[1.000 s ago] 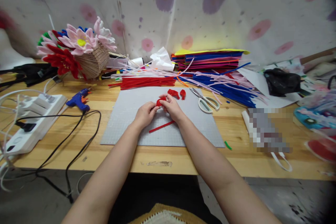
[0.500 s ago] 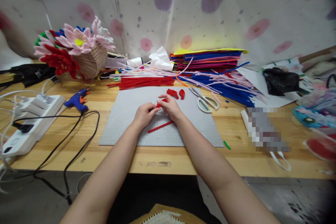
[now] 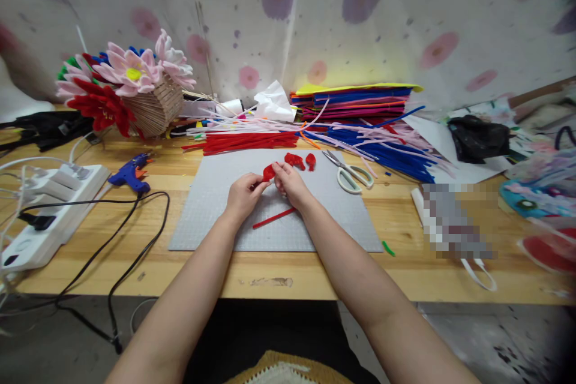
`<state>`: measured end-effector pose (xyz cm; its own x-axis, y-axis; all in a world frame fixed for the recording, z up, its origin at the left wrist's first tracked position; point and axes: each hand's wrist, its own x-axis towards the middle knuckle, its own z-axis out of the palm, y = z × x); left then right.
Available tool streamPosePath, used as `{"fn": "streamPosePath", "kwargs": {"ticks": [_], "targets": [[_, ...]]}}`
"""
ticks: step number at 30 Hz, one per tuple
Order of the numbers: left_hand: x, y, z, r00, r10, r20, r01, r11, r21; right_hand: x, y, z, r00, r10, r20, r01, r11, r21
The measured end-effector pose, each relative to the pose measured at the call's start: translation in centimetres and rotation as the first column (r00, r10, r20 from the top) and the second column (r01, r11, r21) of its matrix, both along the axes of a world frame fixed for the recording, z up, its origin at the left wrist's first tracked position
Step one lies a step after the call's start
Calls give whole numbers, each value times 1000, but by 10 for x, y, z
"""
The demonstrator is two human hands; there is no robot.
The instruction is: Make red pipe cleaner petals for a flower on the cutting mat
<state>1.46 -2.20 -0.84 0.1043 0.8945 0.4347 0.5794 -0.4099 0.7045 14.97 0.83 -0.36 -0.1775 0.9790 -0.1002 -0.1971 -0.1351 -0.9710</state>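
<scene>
Over the grey cutting mat [image 3: 211, 216], my left hand [image 3: 243, 197] and my right hand [image 3: 290, 183] are both closed on a small red pipe-cleaner petal [image 3: 269, 173]. The fingertips of each hand pinch it from its two sides, and part of it is hidden by them. A straight red pipe cleaner [image 3: 273, 218] lies on the mat below my hands, its right end by my right wrist. Just beyond my right hand rest a red fuzzy cluster [image 3: 294, 161] and a single red petal [image 3: 310, 161]. White-handled scissors [image 3: 350, 175] lie to their right, blades partly apart.
Red pipe cleaners [image 3: 249, 143] and blue ones [image 3: 400, 156] lie along the back. At left are a blue glue gun [image 3: 131, 175], a white power strip [image 3: 58, 216], loose black cable [image 3: 135, 216] and a basket of fuzzy flowers [image 3: 157, 109]. A green scrap [image 3: 388, 248] lies right of the mat.
More of the red petal shows now between my hands. My right hand's fingers have curled in and closed on it. The view has shifted slightly.
</scene>
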Motion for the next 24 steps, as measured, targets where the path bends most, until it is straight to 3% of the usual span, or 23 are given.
{"fn": "streamPosePath", "kwargs": {"ticks": [9,12,15,18,21,24], "targets": [[2,0,-2,985,-119,128,139,978,-156,4,5,-4,998,-58,-22,59,997,50],[6,0,-1,946,-49,321,145,948,-283,10,9,-4,993,-111,-42,112,993,22],[11,4,2,841,76,535,208,868,-450,18,14,-3,983,-164,-87,162,986,-24],[12,16,2,821,110,560,228,836,-499,22,17,-3,973,-209,-97,208,978,-21],[12,35,-1,894,144,424,74,886,-457,23,17,-3,943,-313,-111,316,949,8],[17,55,-6,961,202,190,-148,953,-263,23,17,-4,876,-463,-134,470,882,24]]}}
